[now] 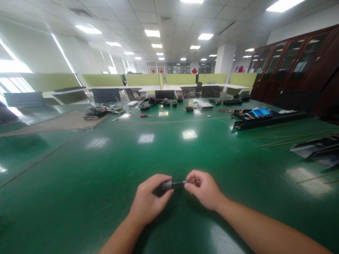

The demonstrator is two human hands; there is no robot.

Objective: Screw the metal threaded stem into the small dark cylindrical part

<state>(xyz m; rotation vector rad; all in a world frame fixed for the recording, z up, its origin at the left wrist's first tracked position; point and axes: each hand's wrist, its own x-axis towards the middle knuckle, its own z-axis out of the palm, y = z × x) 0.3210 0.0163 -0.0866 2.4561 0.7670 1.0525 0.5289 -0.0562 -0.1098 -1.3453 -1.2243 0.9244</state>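
Observation:
Between thumb and fingers, my left hand (pixel 149 197) grips a short dark cylinder (pixel 166 185) with a greyish end; it looks like a small motor. A thin dark shaft (pixel 178 183) sticks out of it to the right, lying roughly level. My right hand (pixel 202 188) is closed in a pinch around the far tip of that shaft. Something small and metallic shows among the right fingertips, too blurred to name. Both hands are low over the green tabletop (pixel 119 165), near its front middle.
At the far edge lie a red-handled screwdriver (pixel 145 115), a black tray-like part (pixel 147 103), small black boxes (pixel 189 109) and a parts pile (pixel 102 110). To the right are a long black channel (pixel 265 120), a blue pack (pixel 261 112), thin rods (pixel 288 135) and metal pieces (pixel 320 150).

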